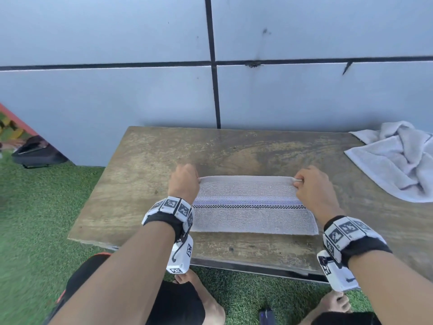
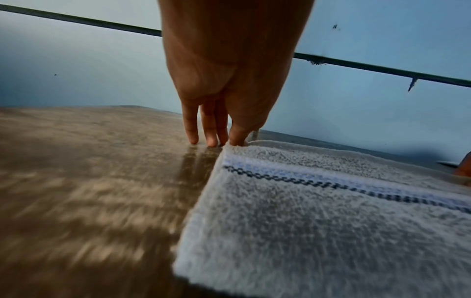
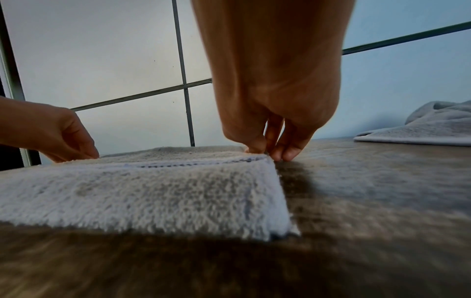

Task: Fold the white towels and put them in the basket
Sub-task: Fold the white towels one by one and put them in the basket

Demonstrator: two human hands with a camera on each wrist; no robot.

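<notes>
Towel (image 1: 253,205) is lying flat mid-table (image 1: 145,184), folded into a long strip, near hem closest to the person. Further out, left hand (image 1: 184,181) and right hand (image 1: 312,184) are each pinching a far corner of it. Beyond, right side, second towel (image 1: 398,160) is sitting crumpled, not folded. No basket in view. Risk: uneven pull is likely skewing the next fold, or a corner is slipping out.

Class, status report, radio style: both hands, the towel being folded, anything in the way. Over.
Left hand and right hand each pinch a far corner of the folded towel. Towel flat on table. Crumpled towel far right, clear of the fold.
</notes>
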